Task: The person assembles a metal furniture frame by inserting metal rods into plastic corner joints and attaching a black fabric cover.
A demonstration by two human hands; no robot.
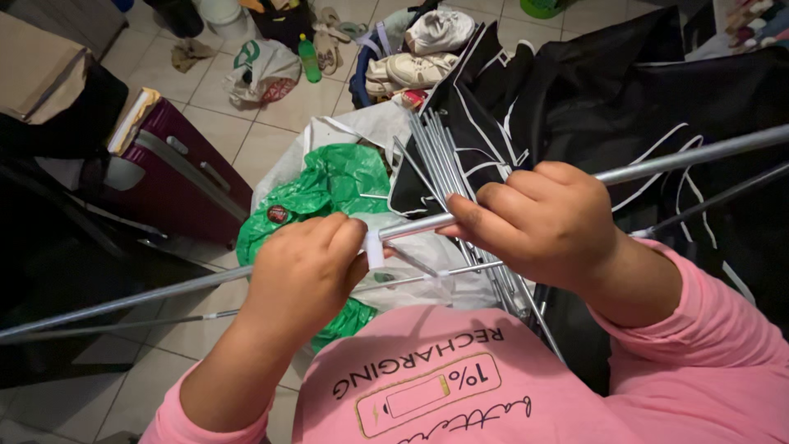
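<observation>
- A green plastic bag [333, 185] is seen at centre, a round red label [278, 215] stuck at its nine o'clock edge.
- A white carrier bag [261, 70], printed green and red, is found at eleven o'clock.
- A green bottle [309, 60] is set just beside it.

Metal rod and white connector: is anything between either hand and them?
No. The left hand pinches the white connector, and the right hand grips the metal rod directly.

smooth metal pole [682, 160], glossy green plastic bag [333, 185]
</observation>
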